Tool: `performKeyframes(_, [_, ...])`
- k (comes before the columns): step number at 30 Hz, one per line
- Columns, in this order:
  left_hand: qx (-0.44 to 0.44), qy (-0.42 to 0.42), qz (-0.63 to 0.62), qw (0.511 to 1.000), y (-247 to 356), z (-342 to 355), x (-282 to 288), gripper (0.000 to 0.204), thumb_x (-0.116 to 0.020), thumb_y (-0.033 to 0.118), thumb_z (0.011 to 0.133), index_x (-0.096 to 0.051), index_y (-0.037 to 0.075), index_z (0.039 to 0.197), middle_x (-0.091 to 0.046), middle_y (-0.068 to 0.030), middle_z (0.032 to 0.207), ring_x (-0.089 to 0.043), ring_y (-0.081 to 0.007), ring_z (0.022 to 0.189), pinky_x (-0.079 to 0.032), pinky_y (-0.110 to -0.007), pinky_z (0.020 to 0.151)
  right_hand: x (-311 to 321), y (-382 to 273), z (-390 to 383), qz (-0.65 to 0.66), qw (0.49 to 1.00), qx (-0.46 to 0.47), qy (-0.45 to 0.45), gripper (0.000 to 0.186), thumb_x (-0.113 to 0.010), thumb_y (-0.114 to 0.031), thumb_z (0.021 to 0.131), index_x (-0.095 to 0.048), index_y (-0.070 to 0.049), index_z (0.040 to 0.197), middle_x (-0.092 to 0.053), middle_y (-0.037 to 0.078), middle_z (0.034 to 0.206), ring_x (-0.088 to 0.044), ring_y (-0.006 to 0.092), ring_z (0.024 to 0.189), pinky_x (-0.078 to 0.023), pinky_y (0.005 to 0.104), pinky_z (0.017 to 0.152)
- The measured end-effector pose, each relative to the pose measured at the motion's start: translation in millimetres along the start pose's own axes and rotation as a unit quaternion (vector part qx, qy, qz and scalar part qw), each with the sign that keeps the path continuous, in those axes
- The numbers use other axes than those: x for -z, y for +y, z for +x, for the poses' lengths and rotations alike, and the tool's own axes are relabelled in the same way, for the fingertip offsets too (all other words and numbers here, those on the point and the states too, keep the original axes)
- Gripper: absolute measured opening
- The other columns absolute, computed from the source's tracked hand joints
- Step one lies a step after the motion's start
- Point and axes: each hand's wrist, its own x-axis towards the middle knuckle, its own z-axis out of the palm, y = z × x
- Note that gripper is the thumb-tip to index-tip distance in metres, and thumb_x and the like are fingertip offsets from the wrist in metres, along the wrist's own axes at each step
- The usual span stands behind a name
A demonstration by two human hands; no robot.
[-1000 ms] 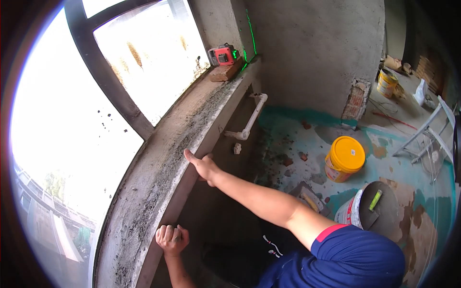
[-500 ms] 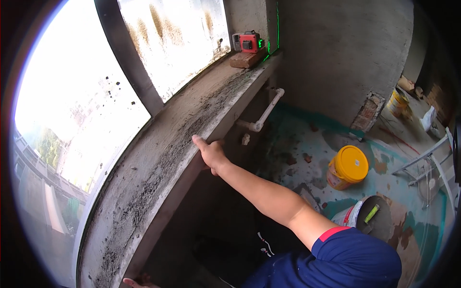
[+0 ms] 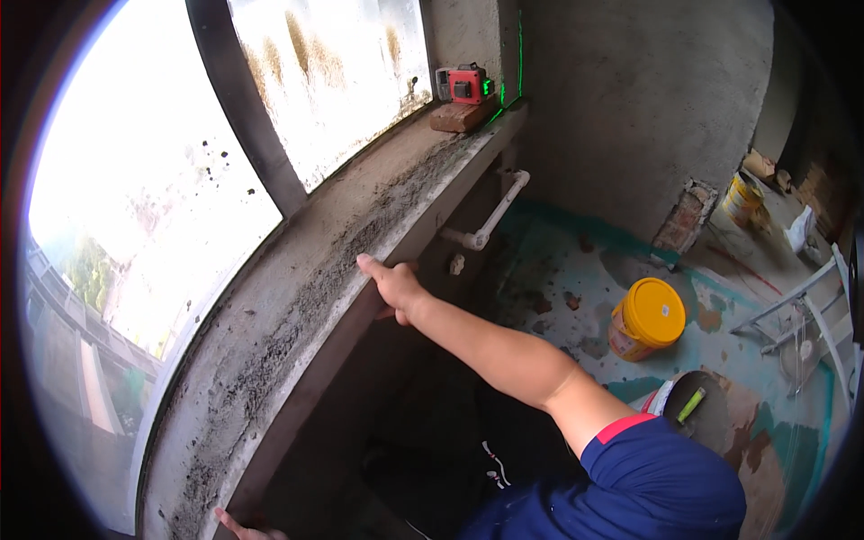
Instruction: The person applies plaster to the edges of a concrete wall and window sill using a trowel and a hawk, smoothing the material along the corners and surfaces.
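Observation:
A rough grey window sill, with crumbly dark mortar along its middle, runs from the lower left to the far wall. My right hand grips its front edge about halfway along. The thumb lies stretched over the top, and the other fingers curl down against the front face, partly hidden. Lower down the same edge, my left hand shows only in part at the bottom of the picture. Its thumb rests against the edge, and most of the hand is cut off. No tool shows in either hand.
On a brick at the sill's far end stands a red laser level, casting green lines. A white pipe juts out below the sill. Right, on the floor, are a lidded yellow bucket, an open mortar bucket and a ladder.
My left hand has shifted slightly up and left along the sill edge. My right hand keeps its grip at nearly the same spot. The view has shifted a little.

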Motion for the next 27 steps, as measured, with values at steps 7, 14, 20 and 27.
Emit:
performKeyframes(7, [0.063,-0.076,-0.132,0.986,-15,28,-8,0.058,-0.054,0.045,0.089,-0.045,0.013,0.137,-0.050,-0.0050,0.131,-0.049,-0.0220,0.114,-0.042,-0.034,0.092,5,32,42,0.044,0.982,0.107,0.147,0.103,-0.068,-0.050,0.080,-0.007,0.014,0.134,-0.052,0.020,0.117,-0.057,0.0214,0.089,-0.052,0.0333,0.058])
performKeyframes(14, [0.131,-0.140,-0.201,0.961,-11,39,20,0.050,-0.062,0.042,0.084,-0.054,0.015,0.125,-0.054,-0.0026,0.118,-0.053,-0.0202,0.103,-0.044,-0.034,0.083,-9,16,12,0.023,0.996,0.057,0.061,0.094,-0.068,-0.058,0.076,-0.034,0.011,0.130,-0.057,0.016,0.111,-0.060,0.0200,0.078,-0.044,0.0326,0.046])
performKeyframes(20, [0.114,-0.012,-0.142,0.983,-7,23,-1,0.042,-0.068,0.046,0.077,-0.061,0.016,0.107,-0.060,-0.0010,0.091,-0.058,-0.0173,0.077,-0.047,-0.032,0.059,6,17,15,0.000,0.999,0.019,0.048,0.078,-0.068,-0.059,0.075,-0.054,0.003,0.120,-0.059,0.015,0.112,-0.063,0.0244,0.085,-0.055,0.0413,0.061])
performKeyframes(27, [0.172,-0.014,-0.168,0.971,-13,35,19,0.046,-0.067,0.041,0.078,-0.055,0.014,0.114,-0.060,-0.0028,0.094,-0.057,-0.0187,0.063,-0.046,-0.031,0.055,-3,3,-6,-0.015,1.000,0.010,-0.021,0.074,-0.065,-0.057,0.079,-0.052,0.001,0.123,-0.060,0.013,0.111,-0.065,0.0211,0.083,-0.058,0.0382,0.061])
